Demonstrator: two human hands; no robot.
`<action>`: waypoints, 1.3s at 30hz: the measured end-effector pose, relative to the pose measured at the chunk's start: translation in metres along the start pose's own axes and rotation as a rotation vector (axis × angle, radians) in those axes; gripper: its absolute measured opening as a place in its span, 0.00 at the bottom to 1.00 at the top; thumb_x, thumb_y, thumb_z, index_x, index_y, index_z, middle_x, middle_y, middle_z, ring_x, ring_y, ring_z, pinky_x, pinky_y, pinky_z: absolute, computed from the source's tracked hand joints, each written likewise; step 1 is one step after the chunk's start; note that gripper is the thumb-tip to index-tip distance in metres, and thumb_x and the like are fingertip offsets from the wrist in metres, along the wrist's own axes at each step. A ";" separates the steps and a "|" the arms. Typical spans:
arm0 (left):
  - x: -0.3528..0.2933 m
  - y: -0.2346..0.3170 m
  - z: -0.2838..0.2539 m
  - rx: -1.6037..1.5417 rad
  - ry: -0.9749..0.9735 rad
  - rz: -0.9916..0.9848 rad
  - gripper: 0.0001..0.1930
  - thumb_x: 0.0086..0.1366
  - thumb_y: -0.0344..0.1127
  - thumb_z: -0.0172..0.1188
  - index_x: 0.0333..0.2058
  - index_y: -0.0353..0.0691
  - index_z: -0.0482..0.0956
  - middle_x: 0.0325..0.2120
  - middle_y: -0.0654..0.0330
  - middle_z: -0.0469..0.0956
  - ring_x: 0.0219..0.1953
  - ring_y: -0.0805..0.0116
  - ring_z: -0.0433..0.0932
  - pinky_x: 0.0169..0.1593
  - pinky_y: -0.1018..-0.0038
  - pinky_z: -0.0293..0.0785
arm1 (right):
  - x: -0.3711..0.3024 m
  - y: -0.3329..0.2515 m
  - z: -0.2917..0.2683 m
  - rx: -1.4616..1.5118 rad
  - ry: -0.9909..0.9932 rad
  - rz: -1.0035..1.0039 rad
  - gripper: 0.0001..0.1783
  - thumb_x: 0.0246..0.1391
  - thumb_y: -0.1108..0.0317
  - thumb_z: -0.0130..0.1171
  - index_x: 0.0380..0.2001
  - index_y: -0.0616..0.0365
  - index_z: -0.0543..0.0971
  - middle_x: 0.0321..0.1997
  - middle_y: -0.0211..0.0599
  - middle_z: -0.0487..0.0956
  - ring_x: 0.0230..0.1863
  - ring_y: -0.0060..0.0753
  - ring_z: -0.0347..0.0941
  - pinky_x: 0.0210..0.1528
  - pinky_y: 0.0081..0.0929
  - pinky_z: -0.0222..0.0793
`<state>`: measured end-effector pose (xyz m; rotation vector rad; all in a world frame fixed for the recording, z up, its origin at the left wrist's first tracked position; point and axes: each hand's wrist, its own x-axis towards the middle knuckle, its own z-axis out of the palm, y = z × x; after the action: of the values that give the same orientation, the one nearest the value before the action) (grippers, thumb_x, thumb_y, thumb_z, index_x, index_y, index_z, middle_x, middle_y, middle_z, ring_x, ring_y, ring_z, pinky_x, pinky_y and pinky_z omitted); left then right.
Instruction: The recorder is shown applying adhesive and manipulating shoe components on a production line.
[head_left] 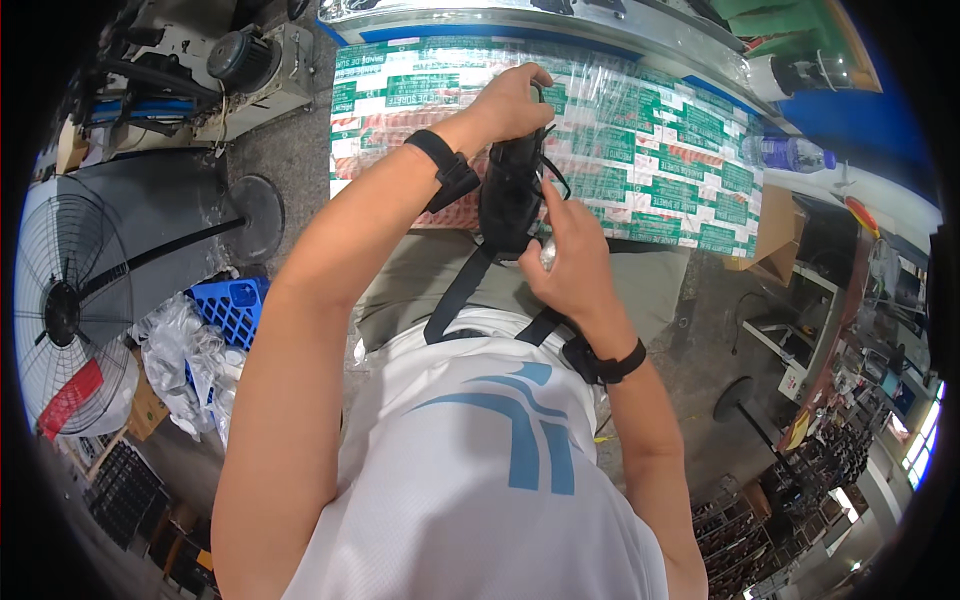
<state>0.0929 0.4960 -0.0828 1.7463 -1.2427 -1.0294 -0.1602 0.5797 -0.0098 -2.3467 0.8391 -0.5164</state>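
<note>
Shoe (509,200) looks laced, lace (558,174) loop loose; left hand (512,103) grips far end, right hand (578,255) alongside, grip unclear.

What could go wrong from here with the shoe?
Slip: the near end of the black shoe is at the near edge of the tape-covered surface, so it might drop if the left hand loosens.
Snag: a loose lace loop stands out beside the right hand and could catch a finger.
Tangle: a black strap runs close to the shoe and might get in the way.
</note>
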 end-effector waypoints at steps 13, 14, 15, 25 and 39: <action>-0.001 -0.004 0.010 -0.006 0.022 0.032 0.27 0.61 0.37 0.71 0.59 0.35 0.85 0.43 0.52 0.88 0.42 0.61 0.86 0.50 0.65 0.83 | 0.002 0.005 0.001 0.132 0.019 0.052 0.43 0.52 0.69 0.69 0.72 0.70 0.74 0.42 0.50 0.79 0.45 0.57 0.77 0.50 0.51 0.74; -0.001 -0.004 0.010 -0.013 0.019 0.006 0.27 0.61 0.37 0.71 0.59 0.35 0.85 0.43 0.52 0.88 0.42 0.62 0.86 0.49 0.65 0.83 | 0.003 0.005 0.003 0.124 0.015 0.048 0.43 0.52 0.69 0.69 0.72 0.70 0.74 0.42 0.50 0.79 0.45 0.57 0.77 0.50 0.51 0.74; -0.001 -0.005 0.010 -0.023 0.015 -0.019 0.27 0.61 0.37 0.71 0.59 0.35 0.85 0.42 0.52 0.88 0.42 0.62 0.86 0.49 0.66 0.83 | 0.004 0.005 0.006 0.114 0.008 0.045 0.43 0.51 0.69 0.69 0.72 0.70 0.74 0.42 0.50 0.80 0.45 0.58 0.77 0.50 0.50 0.74; 0.001 -0.008 -0.009 -0.071 -0.075 0.015 0.26 0.61 0.36 0.71 0.58 0.36 0.85 0.37 0.57 0.84 0.41 0.67 0.81 0.46 0.66 0.80 | -0.012 -0.026 -0.006 -0.068 -0.112 0.002 0.46 0.51 0.66 0.70 0.74 0.72 0.73 0.48 0.51 0.79 0.49 0.56 0.77 0.54 0.51 0.71; 0.000 -0.004 0.000 -0.062 -0.025 0.017 0.27 0.57 0.41 0.71 0.56 0.36 0.86 0.45 0.40 0.89 0.49 0.43 0.88 0.56 0.55 0.84 | 0.018 -0.018 0.019 -0.138 -0.063 -0.148 0.43 0.46 0.66 0.71 0.66 0.76 0.77 0.42 0.48 0.76 0.43 0.53 0.74 0.47 0.50 0.70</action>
<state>0.0946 0.4974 -0.0862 1.6776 -1.2264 -1.0714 -0.1286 0.5867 -0.0096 -2.5513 0.6961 -0.4555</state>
